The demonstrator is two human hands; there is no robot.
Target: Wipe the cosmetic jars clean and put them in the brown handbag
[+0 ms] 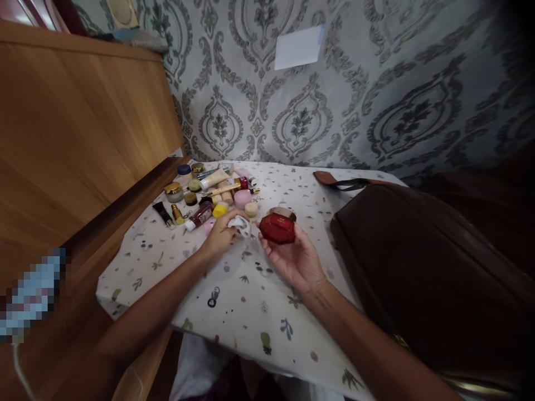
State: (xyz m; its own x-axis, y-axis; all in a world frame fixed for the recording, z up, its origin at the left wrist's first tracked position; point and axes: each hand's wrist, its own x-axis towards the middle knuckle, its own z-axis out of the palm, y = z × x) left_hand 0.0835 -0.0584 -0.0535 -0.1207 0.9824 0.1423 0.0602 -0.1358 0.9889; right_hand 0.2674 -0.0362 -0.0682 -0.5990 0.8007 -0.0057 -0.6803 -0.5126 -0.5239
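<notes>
A dark red faceted bottle or case (277,228) lies in my right hand (295,256), its fingers wrapped under and around it. Close by on the left, my left hand (224,233) is closed on a crumpled white cloth or tissue (239,224). Behind the red item, a round brownish object (282,212) is partly hidden. Jars, tubes and bottles crowd the table beyond my left hand, among them a yellow-lidded jar (220,210), a pink round container (242,199), a small cream-coloured jar (251,209) and a reddish bottle with a white cap (200,216).
A large dark brown bag (422,267) stands at the right, its strap (351,182) reaching over the white patterned tablecloth (246,301). A wooden cabinet (92,106) rises at the left. Patterned wallpaper with a white card (299,48) is behind the table.
</notes>
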